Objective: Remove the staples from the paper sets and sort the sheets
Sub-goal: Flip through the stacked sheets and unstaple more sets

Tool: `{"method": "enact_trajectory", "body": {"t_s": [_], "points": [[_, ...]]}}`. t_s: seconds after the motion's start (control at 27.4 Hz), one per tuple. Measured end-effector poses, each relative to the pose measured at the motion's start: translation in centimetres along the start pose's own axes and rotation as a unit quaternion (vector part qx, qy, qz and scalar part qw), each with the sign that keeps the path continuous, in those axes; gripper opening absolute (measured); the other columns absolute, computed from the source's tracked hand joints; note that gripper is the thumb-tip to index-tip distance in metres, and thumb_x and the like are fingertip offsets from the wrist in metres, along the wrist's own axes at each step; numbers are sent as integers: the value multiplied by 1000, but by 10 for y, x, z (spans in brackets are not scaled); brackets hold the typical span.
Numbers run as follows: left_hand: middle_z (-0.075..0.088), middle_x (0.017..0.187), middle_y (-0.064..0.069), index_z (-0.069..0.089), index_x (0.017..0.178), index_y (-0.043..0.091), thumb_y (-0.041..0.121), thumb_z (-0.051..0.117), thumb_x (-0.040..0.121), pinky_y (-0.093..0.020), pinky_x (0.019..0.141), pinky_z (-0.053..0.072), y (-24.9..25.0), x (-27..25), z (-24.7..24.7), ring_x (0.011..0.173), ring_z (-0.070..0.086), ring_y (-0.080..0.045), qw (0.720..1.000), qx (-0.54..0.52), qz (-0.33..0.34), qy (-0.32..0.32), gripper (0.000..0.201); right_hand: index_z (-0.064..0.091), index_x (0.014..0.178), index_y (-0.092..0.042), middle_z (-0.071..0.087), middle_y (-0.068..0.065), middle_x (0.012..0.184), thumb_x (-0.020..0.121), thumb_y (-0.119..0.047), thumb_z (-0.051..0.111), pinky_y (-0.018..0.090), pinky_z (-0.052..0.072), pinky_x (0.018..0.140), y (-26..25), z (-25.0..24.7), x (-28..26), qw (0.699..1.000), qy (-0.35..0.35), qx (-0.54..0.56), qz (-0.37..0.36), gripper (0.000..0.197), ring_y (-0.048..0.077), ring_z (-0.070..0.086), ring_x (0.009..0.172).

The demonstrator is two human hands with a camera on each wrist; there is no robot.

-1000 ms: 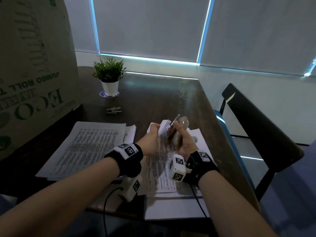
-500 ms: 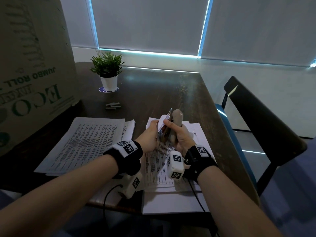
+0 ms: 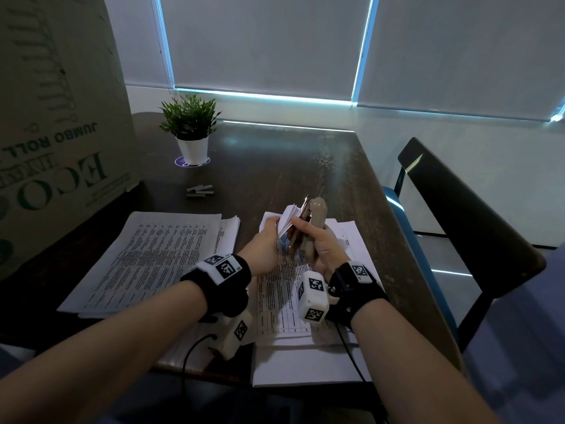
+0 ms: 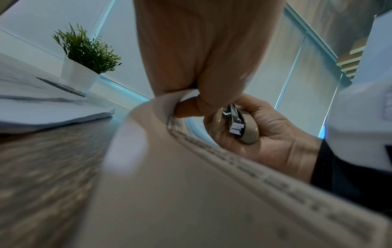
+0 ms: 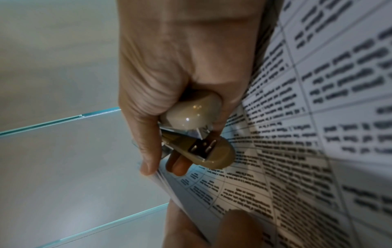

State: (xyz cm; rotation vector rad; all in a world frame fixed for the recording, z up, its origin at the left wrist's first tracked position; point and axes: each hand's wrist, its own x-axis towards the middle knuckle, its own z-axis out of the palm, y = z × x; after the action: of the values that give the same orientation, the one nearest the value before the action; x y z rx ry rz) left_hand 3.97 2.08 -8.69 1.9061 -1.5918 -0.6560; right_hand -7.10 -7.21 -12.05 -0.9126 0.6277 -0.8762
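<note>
Two hands meet above the counter (image 3: 275, 166): the left hand (image 3: 265, 240) pinches the lifted corner of one stapled paper set (image 3: 289, 216), the right hand (image 3: 321, 244) grips one beige stapler (image 3: 316, 221), long axis upright, nose up.

**Surroundings of the worktop**

A dark wooden worktop (image 3: 275, 166) is seen below blinds (image 3: 263, 44) edged with light. A small potted plant (image 3: 191, 130) is set on a round coaster at the far left, a large printed cardboard box (image 3: 58, 117) beside it, and a black chair (image 3: 464, 215) at the right.
</note>
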Motion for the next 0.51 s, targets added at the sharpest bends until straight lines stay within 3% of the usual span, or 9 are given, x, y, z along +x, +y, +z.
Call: {"method": "enact_trajectory", "body": {"t_s": [0.37, 0.44, 0.51], "points": [[49, 103, -2, 13, 147, 14, -5, 48, 89, -25, 70, 42, -1, 3, 4, 86, 53, -16, 1000, 8, 12, 1, 70, 65, 96, 1, 68, 14, 77, 86, -6, 70, 35, 57, 56, -2, 0, -2, 1000, 7, 9, -1, 13, 24, 68, 65], [50, 106, -3, 12, 147, 14, -2, 50, 90, -27, 71, 44, -2, 4, 6, 87, 55, -17, 999, 30, 19, 2, 70, 64, 103, 3, 67, 17, 81, 86, -5, 69, 38, 58, 60, 0, -1, 0, 1000, 20, 11, -5, 19, 28, 67, 71], [51, 118, -8, 7, 148, 15, 0, 50, 90, -34, 80, 50, -3, 6, 10, 94, 58, -21, 998, 56, 31, 0, 74, 64, 104, 2, 67, 18, 84, 87, -6, 67, 41, 57, 68, 1, -1, 1, 999, 30, 24, 0, 19, 31, 66, 76]]}}
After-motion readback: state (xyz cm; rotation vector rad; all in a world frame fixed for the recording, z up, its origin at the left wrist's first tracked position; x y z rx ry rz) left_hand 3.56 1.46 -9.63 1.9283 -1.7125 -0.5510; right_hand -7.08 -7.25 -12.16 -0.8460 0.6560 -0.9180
